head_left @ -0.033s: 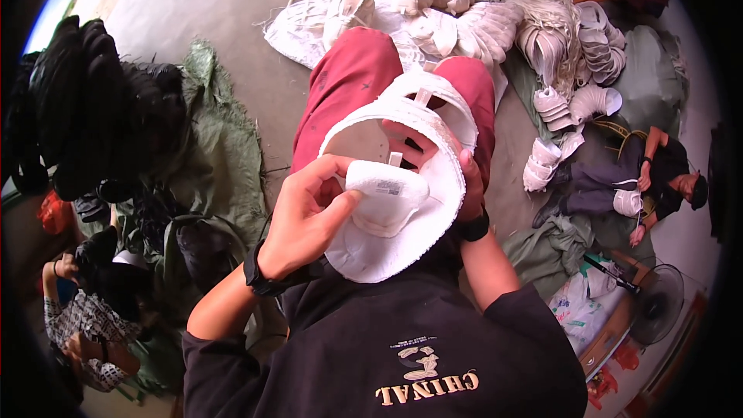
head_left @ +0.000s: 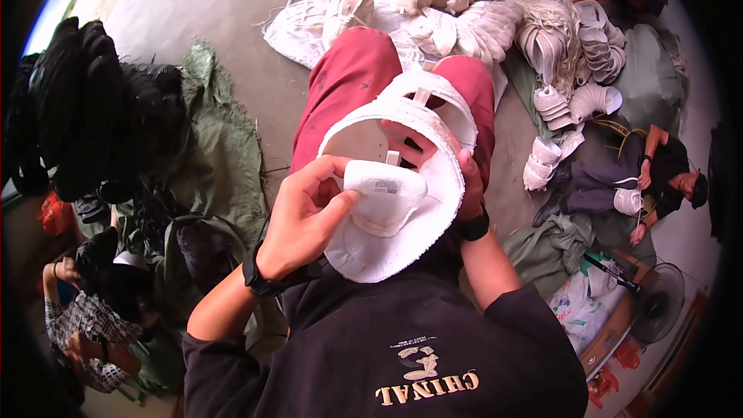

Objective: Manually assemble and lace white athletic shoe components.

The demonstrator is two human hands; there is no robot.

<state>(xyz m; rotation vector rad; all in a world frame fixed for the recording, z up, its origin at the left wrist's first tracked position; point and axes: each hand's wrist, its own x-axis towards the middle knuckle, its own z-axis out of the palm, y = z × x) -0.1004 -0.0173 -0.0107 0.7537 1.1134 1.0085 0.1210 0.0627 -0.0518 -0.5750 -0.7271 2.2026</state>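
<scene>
A white shoe upper (head_left: pixel 422 241) is held above my lap, its inner side toward me. My left hand (head_left: pixel 306 205) pinches the left edge of its padded tongue (head_left: pixel 387 186) between thumb and fingers. The tongue bears a small printed patch and stands folded up inside the opening. My right hand (head_left: pixel 470 186) grips the upper's right side; some of its fingers show through the opening, the rest are hidden. Just beyond lies another white upper (head_left: pixel 457 108) against my knees; whether the two are joined I cannot tell.
Bundles of white uppers (head_left: pixel 464 31) lie on a white sheet ahead, more with loose laces (head_left: pixel 542 31) to the right. Dark bundles (head_left: pixel 85 108) and green sacking (head_left: pixel 224 139) are at left. One person (head_left: pixel 673 186) sits right, handling a white upper; another (head_left: pixel 93 325) sits left. A fan (head_left: pixel 658 302) stands lower right.
The tongue has shifted very slightly to the left with my left hand. Both hands keep their grips.
</scene>
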